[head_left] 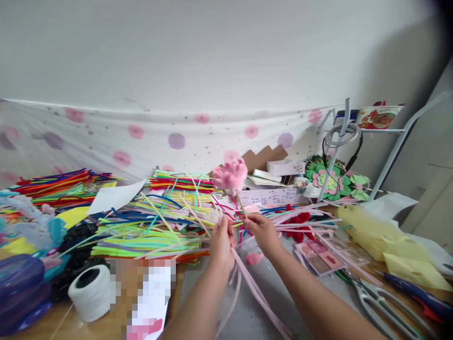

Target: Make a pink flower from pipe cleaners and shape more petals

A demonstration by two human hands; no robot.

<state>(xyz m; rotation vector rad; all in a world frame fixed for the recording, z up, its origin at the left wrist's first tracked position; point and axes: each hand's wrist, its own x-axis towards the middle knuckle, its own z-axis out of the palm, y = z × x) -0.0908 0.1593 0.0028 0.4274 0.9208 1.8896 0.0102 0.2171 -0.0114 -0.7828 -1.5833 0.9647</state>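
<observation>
holding a fuzzy pink pipe-cleaner flower [230, 174] upright on its thin stem, the two hands meet over the middle of the cluttered wooden table [88, 326]. the right hand [262, 230] pinches the stem just below the bloom, fingers pressed together around it. the left hand [221, 241] is closed on a bunch of long pale pink pipe cleaners [253, 288] that trail down toward the camera, its fingertips close beside the right hand's at the base of the stem.

judging from this, the step in hand is binding or wrapping the pale strands onto the stem. the next move seems to call for a steady pinch on the stem while the strands are drawn tight around it, so the bloom does not twist.

behind the hands lies a wide heap of neon green, yellow and blue pipe cleaners [148, 226]. a white spool of thread [91, 290] stands to the left, grey-handled scissors [382, 302] lie to the right, and a small loose pink fuzzy piece [254, 258] rests just beneath the right wrist.
</observation>
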